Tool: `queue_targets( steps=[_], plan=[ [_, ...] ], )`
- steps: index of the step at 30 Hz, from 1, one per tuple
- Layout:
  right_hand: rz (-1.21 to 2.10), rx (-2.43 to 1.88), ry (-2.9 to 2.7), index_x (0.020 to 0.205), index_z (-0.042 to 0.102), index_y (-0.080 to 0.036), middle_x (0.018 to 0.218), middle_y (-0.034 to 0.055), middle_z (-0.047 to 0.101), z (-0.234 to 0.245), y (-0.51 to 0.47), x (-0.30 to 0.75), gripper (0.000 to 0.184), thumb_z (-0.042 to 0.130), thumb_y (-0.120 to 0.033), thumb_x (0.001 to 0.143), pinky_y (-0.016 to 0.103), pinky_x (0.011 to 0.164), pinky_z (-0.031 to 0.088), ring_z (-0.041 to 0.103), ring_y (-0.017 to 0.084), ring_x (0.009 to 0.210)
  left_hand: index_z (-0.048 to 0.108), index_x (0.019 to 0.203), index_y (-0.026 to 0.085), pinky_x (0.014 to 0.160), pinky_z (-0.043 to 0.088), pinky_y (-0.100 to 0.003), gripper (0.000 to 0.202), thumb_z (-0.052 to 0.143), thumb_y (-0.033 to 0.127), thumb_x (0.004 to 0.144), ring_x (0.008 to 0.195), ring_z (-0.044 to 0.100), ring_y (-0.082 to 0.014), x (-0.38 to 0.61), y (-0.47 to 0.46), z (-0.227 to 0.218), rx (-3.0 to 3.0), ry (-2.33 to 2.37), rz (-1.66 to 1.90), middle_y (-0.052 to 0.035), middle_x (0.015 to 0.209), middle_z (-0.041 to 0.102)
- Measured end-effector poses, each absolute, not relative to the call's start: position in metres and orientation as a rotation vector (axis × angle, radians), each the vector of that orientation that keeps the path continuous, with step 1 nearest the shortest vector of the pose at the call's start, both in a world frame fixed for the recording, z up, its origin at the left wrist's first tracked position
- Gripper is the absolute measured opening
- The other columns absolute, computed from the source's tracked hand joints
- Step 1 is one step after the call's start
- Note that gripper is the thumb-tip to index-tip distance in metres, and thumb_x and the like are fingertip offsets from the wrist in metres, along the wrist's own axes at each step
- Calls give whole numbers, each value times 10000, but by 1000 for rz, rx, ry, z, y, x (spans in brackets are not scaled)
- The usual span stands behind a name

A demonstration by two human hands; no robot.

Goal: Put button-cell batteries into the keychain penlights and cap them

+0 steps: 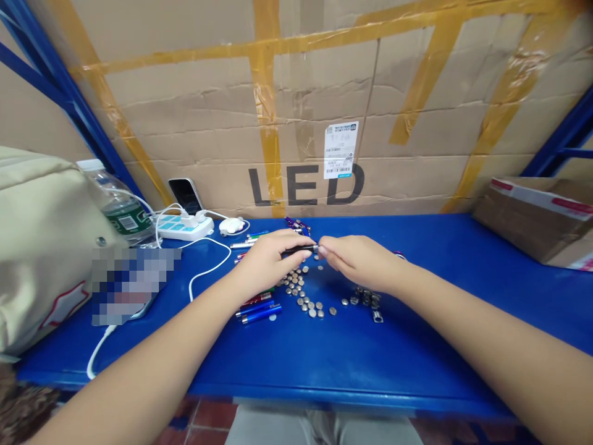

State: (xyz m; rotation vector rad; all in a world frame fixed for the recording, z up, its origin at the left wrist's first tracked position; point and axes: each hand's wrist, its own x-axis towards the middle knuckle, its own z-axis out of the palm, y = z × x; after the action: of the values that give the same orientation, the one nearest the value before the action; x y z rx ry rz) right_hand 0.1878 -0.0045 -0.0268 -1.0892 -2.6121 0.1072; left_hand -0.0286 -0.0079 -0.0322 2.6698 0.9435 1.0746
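My left hand is closed around a slim black metal tube, which lies level and looks like a small penlight body. At the tube's silver right end, the fingers of my right hand are pinched together; they hide whatever small part is between them. Below both hands, many round silver button cells are scattered on the blue table. Blue and red metal tubes lie under my left wrist, and more tubes lie beyond it. Small silver metal end pieces are bunched below my right wrist.
A beige bag, a water bottle, a white power strip with cables and a blurred-out phone crowd the left side. An open cardboard box stands at the right. A large taped cardboard panel closes off the back.
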Motion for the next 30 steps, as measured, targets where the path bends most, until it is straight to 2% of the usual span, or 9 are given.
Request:
queue_targets(
  steps=[3,7,10,13,16,20,23,30],
  plan=[
    [-30,-1090,-2590,789,430,-236,673,34,551,-23,-7,190,291,262,-369,986,306,579,277,479,188,599,710,1080,197,879,545,-334,214,588,228,907,955,671,-180,-27,-11,-29,2619,973,1074,-59,1035,722],
    [104,-1037,-2542,741,423,-233,662,25,548,-20,-9,189,322,273,-382,984,302,588,299,483,172,596,715,1066,187,862,549,-324,202,595,207,905,925,674,-169,-26,-13,-29,2628,938,1126,-61,1012,727],
    [392,-991,-2443,709,442,-226,610,0,551,-22,-11,186,350,283,-367,986,292,604,351,493,148,576,710,1070,181,837,551,-310,201,598,181,903,906,671,-161,-26,-14,-30,2704,867,1203,-56,978,731],
    [840,-1004,-2264,730,480,-217,495,-43,518,-25,-13,182,345,295,-345,991,267,558,383,456,117,479,696,1097,178,813,554,-299,212,580,176,920,904,669,-159,-26,-16,-30,2813,810,1224,-58,968,727],
    [1267,-980,-2067,712,476,-212,411,-60,478,-26,-14,178,361,292,-340,996,236,460,339,372,93,387,686,1110,155,813,558,-295,216,564,178,933,920,675,-163,-26,-17,-30,2931,781,1255,-73,985,726],
    [1558,-878,-1834,703,474,-211,360,-62,435,-27,-13,173,376,278,-337,997,216,399,266,318,88,343,681,1117,142,814,562,-328,222,561,195,938,929,684,-189,-28,-16,-30,3046,807,1291,-88,1004,728],
    [1548,-865,-1847,707,480,-208,369,-58,440,-29,-12,173,388,285,-367,1003,213,397,267,326,87,346,685,1112,162,812,560,-344,220,567,183,927,918,686,-194,-28,-16,-30,3039,855,1239,-77,1005,725],
    [1122,-972,-2119,741,482,-210,475,-50,475,-31,-9,179,456,273,-520,1001,254,495,358,402,102,437,712,1031,178,772,548,-294,192,588,175,884,864,678,-163,-22,-17,-30,2791,943,1259,-56,948,731]
  ],
)
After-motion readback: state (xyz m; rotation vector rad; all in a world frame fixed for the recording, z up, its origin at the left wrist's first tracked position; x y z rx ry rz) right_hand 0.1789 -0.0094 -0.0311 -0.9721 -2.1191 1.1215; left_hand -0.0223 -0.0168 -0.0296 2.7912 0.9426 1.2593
